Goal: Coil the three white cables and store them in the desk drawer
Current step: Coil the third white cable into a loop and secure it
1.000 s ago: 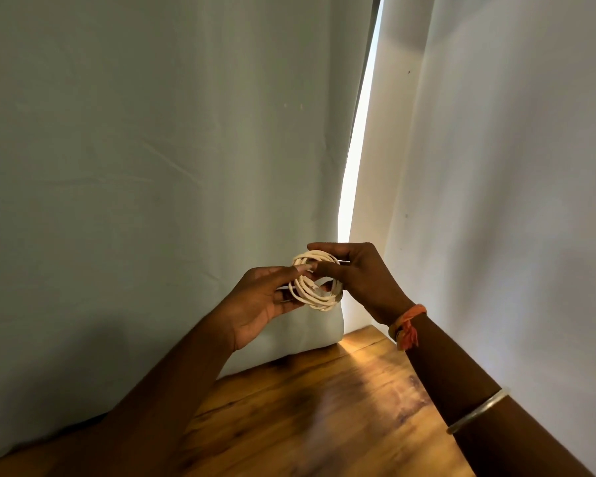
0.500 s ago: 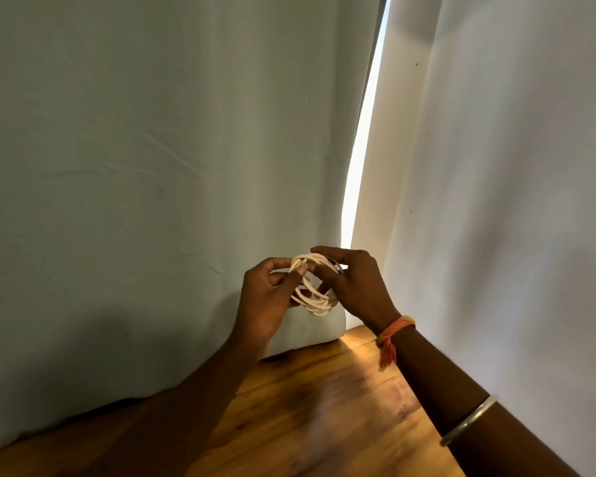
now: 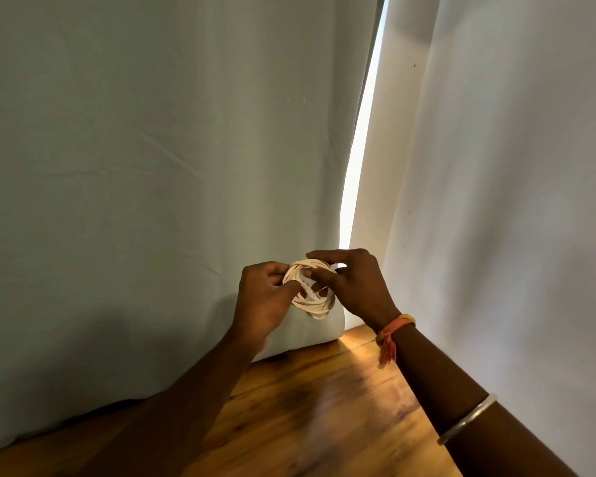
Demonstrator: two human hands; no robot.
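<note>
Both hands are up above the far end of the wooden table [image 3: 324,407], and between them hangs the white cable [image 3: 315,304], wound into a tight coil. The left hand [image 3: 265,297] pinches one side of the loops, the right hand [image 3: 355,287] curls over the top, and a clear plug [image 3: 312,295] crosses the middle.

The scene was dim, lit mainly by a blown-out strip of daylight through the gap [image 3: 356,166] between the curtains [image 3: 152,149]. That light laid a warm patch on the far corner of the counter [image 3: 324,425], while a broad soft shadow spread over the curtain beside the left hand [image 3: 262,304]. The counter's near grain looked smeared and soft.
</note>
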